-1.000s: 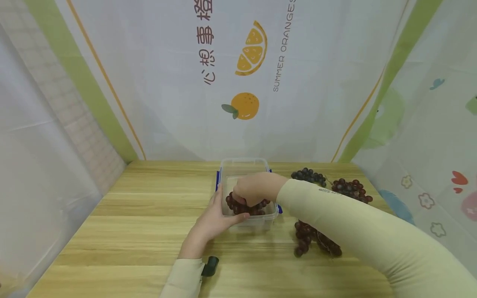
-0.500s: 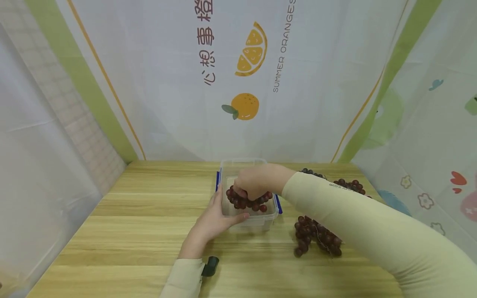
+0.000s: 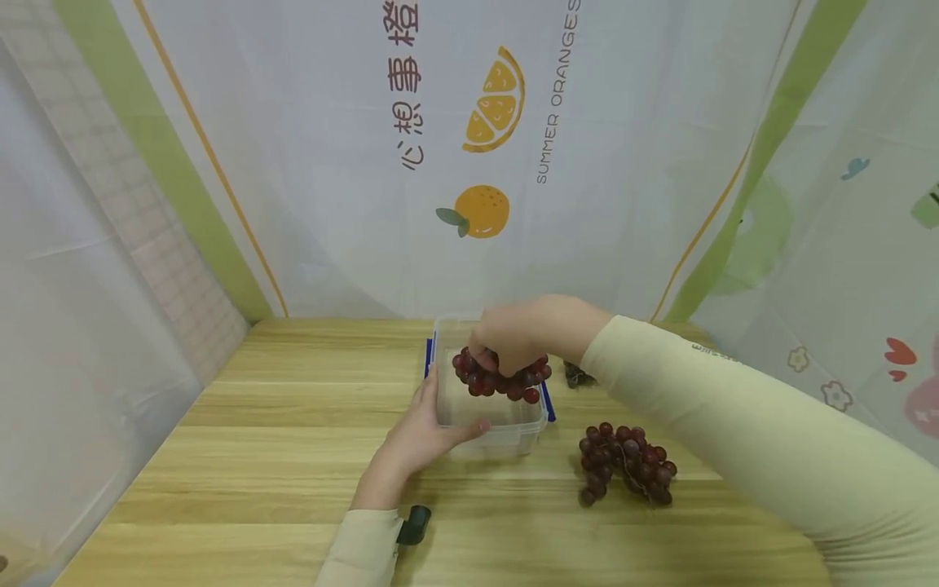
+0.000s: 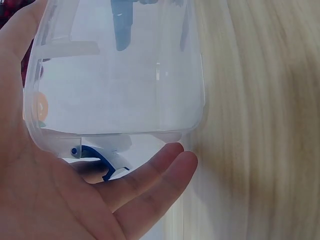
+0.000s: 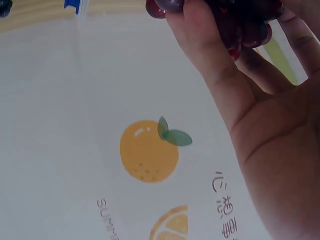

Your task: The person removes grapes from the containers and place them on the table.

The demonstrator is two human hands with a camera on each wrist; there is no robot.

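A clear plastic food container [image 3: 484, 440] with blue side clips stands on the wooden table without a lid over its top. My left hand [image 3: 414, 432] rests against its near left corner, thumb along the front rim and fingers stretched along the left side. In the left wrist view, two fingertips [image 4: 177, 167] lie beside the container's wall, near a blue clip [image 4: 100, 159]. My right hand [image 3: 517, 334] grips a bunch of dark red grapes [image 3: 513, 385] from above, over the container. Its fingers partly hide the bunch, which also shows in the right wrist view.
Another bunch of red grapes [image 3: 627, 463] lies right of the container, towards the front. Behind the right sleeve, part of a darker bunch [image 3: 578, 375] shows. A printed white curtain [image 3: 345, 204] hangs at the table's back edge.
My right hand has risen from inside the container and shifted slightly right, lifting the grape bunch with it. The left hand has stayed in place.
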